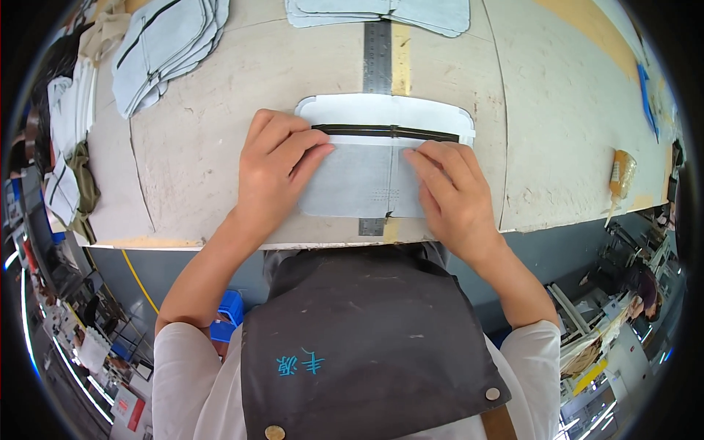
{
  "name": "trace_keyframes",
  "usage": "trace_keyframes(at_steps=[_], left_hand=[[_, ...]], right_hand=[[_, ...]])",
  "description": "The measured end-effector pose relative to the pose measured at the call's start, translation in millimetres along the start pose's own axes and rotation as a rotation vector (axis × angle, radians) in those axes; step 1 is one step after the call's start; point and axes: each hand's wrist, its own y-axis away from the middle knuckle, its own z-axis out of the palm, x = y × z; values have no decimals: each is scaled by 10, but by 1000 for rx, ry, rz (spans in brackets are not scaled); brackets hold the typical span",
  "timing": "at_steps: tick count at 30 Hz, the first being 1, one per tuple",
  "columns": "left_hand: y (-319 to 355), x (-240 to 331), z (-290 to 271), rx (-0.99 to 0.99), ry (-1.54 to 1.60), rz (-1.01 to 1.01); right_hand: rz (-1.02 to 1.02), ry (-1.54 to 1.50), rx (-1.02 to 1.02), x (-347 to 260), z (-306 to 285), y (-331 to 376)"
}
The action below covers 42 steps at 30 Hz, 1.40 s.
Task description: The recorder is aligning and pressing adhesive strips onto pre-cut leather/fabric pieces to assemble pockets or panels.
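A light grey fabric panel (350,180) with rounded corners lies in front of me near the table's front edge. A black zipper (359,131) runs across it, with a white section above and a narrow white strip below. My left hand (275,165) is at the panel's left side, thumb and forefinger closed on the strip just under the zipper. On the right half, my right hand (456,183) has its thumb and bent fingers closed at the same strip. The fingers partly cover the cloth there. Beneath the panel runs a metal ruler (378,59), showing above and below it.
Stacked grey panels (165,48) lie at the far left, and another stack (433,13) at the far middle. Folded cloths (73,103) crowd the left edge. A bottle with yellowish contents (622,174) lies near the right edge. Yellow tape (401,59) runs beside the ruler.
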Motion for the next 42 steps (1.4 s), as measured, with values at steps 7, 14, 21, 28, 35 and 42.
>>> trace_keyframes(at_steps=[7,14,21,28,35,42], left_hand=[[9,-18,3,2,20,-8],[-5,-1,-7,2,26,-15],[-15,-11,-46,-54,24,-43],[-18,-27,-33,-35,35,-43],[-33,-20,-65,-57,36,-54],[-47,34,-94,-162,-29,-112]], right_hand=[[-10,7,12,7,145,25],[-8,41,-4,11,157,37],[-5,42,11,11,159,50],[-39,75,47,8,157,13],[-24,78,11,-5,179,24],[-83,198,-28,12,165,40]])
